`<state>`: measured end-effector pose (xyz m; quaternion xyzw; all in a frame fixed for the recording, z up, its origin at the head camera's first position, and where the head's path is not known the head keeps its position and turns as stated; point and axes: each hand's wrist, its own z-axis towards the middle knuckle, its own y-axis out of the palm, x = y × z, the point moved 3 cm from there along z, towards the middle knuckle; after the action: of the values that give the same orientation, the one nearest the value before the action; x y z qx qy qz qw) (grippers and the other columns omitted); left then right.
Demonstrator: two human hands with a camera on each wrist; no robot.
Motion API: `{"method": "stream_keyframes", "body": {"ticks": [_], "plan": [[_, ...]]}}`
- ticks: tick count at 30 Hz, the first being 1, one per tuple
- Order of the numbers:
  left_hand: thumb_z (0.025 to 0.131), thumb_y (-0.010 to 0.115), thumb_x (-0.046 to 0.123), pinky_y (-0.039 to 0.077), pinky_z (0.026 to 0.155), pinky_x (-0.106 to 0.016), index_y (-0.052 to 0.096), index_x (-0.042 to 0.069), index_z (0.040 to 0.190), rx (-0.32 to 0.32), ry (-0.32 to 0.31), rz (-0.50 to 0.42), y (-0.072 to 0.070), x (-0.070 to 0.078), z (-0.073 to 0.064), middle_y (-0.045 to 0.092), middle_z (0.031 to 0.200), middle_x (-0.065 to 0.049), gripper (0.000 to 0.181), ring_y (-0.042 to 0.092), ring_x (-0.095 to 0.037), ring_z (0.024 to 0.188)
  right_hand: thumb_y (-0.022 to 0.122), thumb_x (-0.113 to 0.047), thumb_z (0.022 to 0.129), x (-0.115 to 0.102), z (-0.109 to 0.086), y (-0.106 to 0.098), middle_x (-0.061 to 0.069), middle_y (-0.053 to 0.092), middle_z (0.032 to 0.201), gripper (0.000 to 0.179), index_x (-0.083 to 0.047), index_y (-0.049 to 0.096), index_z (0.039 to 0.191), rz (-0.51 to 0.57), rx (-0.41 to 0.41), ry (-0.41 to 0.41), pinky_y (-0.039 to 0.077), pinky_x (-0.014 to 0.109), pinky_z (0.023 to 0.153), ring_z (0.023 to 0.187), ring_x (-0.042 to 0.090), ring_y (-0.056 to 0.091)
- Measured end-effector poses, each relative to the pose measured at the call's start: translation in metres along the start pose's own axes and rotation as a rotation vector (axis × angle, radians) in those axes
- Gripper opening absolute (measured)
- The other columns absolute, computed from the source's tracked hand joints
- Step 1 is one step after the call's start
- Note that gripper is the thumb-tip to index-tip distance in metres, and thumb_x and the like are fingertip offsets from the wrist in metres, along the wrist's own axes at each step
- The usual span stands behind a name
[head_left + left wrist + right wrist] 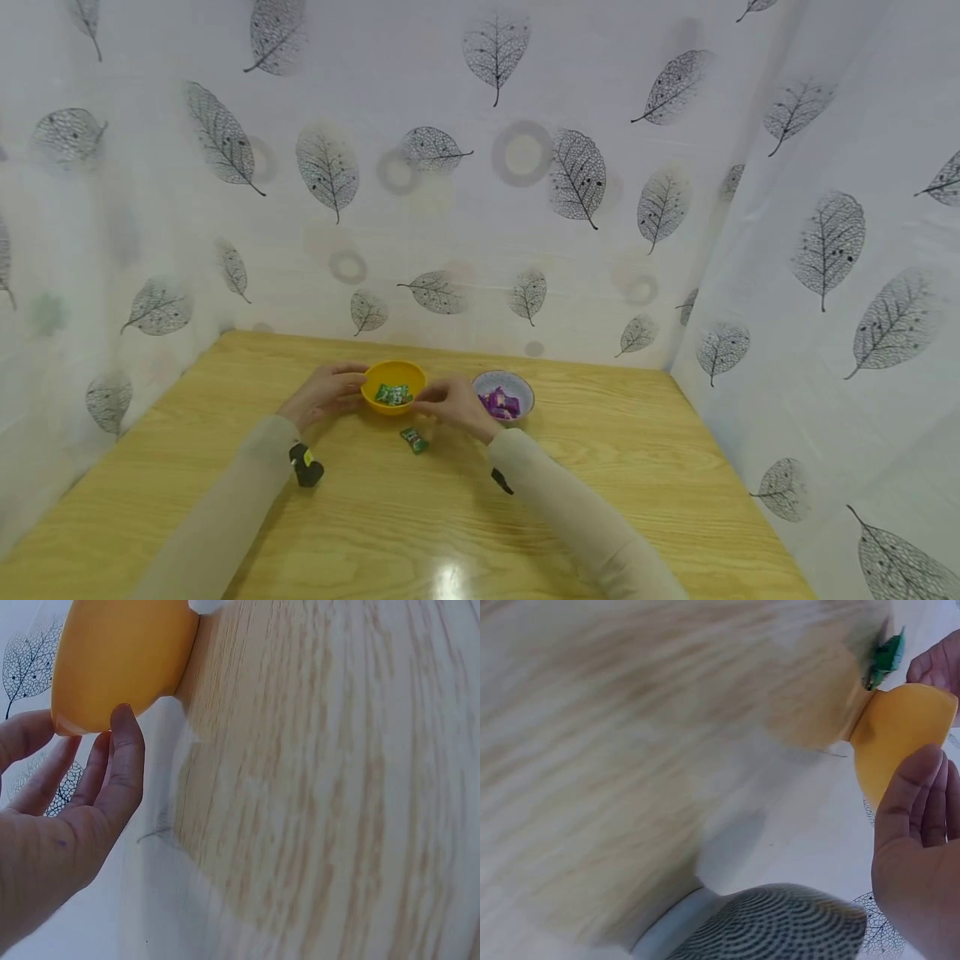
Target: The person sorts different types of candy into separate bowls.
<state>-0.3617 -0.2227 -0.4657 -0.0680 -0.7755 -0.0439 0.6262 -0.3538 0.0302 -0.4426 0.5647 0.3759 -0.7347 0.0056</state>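
A yellow bowl [393, 373] with several green-wrapped candies [393, 395] inside stands on the wooden table. My left hand [327, 395] holds its left side, with the thumb against the outer wall and other fingertips at the rim in the left wrist view. On the opposite side my right hand [456, 405] grips the bowl, its thumb on the yellow wall [900, 724] in the right wrist view. One loose green-wrapped candy [414, 440] lies on the table just in front of the bowl. The bowl hides some fingertips.
Close to the right hand stands a patterned bowl [522, 385] holding purple-wrapped candies [501, 403]. The wooden table [600, 467] meets a leaf-printed curtain [465, 208] at the back and sides. A dark band sits at each wrist.
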Motion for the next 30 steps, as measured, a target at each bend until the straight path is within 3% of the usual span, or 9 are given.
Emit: {"method": "stream_keyframes", "body": {"ticks": [6, 17, 23, 30], "plan": [[0.101, 0.055, 0.018, 0.052, 0.099, -0.039, 0.039, -0.003, 0.146, 0.002, -0.003, 0.036, -0.001, 0.0, 0.0, 0.044, 0.146, -0.025, 0.052, 0.064, -0.013, 0.1, 0.075, -0.029, 0.087, 0.015, -0.009, 0.002, -0.008, 0.075, 0.099, 0.023, -0.015, 0.076, 0.105, -0.128, -0.149, -0.003, 0.053, 0.021, 0.084, 0.089, 0.003, 0.066], [0.1, 0.056, 0.021, 0.05, 0.102, -0.042, 0.038, -0.001, 0.147, 0.0, -0.015, 0.038, -0.001, 0.003, 0.0, 0.046, 0.146, -0.023, 0.055, 0.063, -0.017, 0.107, 0.08, -0.031, 0.081, 0.018, -0.015, 0.007, -0.007, 0.075, 0.094, 0.026, -0.016, 0.076, 0.101, -0.223, -0.158, 0.038, 0.054, 0.019, 0.076, 0.081, 0.001, 0.065], [0.1, 0.056, 0.019, 0.051, 0.101, -0.041, 0.04, -0.001, 0.146, 0.014, -0.013, 0.06, 0.0, 0.004, 0.0, 0.046, 0.145, -0.024, 0.052, 0.064, -0.016, 0.103, 0.08, -0.034, 0.081, 0.018, -0.015, 0.013, -0.013, 0.072, 0.089, 0.022, -0.022, 0.075, 0.098, -0.258, -0.175, 0.059, 0.053, 0.02, 0.078, 0.082, 0.002, 0.064], [0.101, 0.055, 0.019, 0.05, 0.102, -0.042, 0.039, -0.003, 0.146, 0.003, -0.007, 0.05, 0.002, 0.004, -0.001, 0.042, 0.148, -0.026, 0.053, 0.063, -0.017, 0.106, 0.079, -0.028, 0.082, 0.016, -0.012, 0.017, -0.013, 0.072, 0.093, 0.022, -0.021, 0.075, 0.103, -0.316, -0.244, -0.009, 0.051, 0.019, 0.079, 0.083, 0.0, 0.061]]}}
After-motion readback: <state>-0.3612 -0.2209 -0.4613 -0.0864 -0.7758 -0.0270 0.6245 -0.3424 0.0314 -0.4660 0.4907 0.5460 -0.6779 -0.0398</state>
